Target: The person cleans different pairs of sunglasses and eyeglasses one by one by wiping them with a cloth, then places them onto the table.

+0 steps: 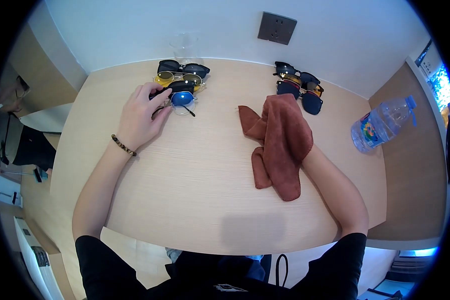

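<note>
Black sleeves [105, 267]: nearest, at the desk's front edge; bare forearms reach forward from them over the pale desk [185, 200].
Red-brown cloth [282, 150]: draped in loose folds over the right hand, its lower corners hanging toward the front of the desk.
Right hand: hidden under the cloth – I cannot tell whether it grips anything, only that the forearm [335, 187] runs in beneath the fabric.
Left hand [142, 111]: thumb and fingers curved at the near end of the left group of glasses, touching dark frames there; whether they are closed on one, the overlap hides.
Left group of glasses [182, 98]: blue, clear, dark and yellow lenses, overlapping in a row toward the wall.
Right group of glasses [312, 103]: dark and amber lenses, overlapping just beyond the cloth.
Progress: the work looks under way, with a cloth at one hand and glasses at the other; nothing shows which pairs are finished and which remain.
Bottle [380, 125]: clear plastic, blue cap on, near the desk's right side; it seems to hold clear liquid – the level is hard to read.
Clear cup [185, 47]: farthest, by the wall behind the left group; no contents can be made out.
</note>
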`<action>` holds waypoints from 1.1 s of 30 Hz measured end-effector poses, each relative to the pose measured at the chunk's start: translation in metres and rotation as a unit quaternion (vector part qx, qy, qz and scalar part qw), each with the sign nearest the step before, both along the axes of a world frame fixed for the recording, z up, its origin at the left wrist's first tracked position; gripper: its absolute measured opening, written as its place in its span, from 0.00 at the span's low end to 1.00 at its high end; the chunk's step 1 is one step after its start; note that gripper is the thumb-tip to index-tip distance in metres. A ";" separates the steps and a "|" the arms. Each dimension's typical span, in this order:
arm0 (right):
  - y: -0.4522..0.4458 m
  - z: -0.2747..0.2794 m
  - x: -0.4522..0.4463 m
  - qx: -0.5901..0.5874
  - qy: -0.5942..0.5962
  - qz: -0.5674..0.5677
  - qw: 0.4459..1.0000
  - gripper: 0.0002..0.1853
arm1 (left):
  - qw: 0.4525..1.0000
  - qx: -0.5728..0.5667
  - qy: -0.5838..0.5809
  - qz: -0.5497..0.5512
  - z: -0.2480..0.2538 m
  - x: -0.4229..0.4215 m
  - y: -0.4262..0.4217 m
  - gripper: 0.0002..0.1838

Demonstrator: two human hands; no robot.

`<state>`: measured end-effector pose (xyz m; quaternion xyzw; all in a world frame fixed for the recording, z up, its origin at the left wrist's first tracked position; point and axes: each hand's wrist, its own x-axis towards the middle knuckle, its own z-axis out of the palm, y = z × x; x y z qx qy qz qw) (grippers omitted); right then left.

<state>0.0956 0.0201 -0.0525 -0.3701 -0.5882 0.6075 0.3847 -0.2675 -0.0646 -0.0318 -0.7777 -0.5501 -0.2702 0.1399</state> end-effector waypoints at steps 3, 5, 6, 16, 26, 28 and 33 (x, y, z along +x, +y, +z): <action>-0.005 0.007 -0.010 0.066 0.053 -0.010 0.996 0.12 | 1.000 -0.013 -0.025 0.000 0.000 0.001 0.000 0.22; -0.012 0.028 -0.014 -0.055 0.077 -0.024 0.995 0.07 | 0.999 -0.013 -0.032 -0.003 0.001 0.002 -0.001 0.21; -0.013 0.030 -0.016 -0.055 0.078 -0.025 0.995 0.07 | 0.999 -0.004 -0.041 -0.008 0.001 0.003 -0.001 0.21; -0.025 0.046 -0.011 -0.023 0.029 0.005 0.999 0.10 | 0.970 0.112 -0.006 -0.217 0.013 0.091 0.006 0.17; -0.009 0.007 0.002 -0.020 0.135 0.059 0.989 0.06 | 0.939 0.023 -0.279 -0.201 -0.020 0.207 0.124 0.16; -0.027 0.020 -0.007 0.022 0.137 -0.015 0.990 0.09 | 0.937 0.012 -0.282 -0.205 -0.019 0.214 0.138 0.17; -0.052 0.045 -0.032 -0.028 0.148 -0.201 0.968 0.14 | 0.962 0.025 -0.122 -0.243 -0.020 0.217 0.143 0.24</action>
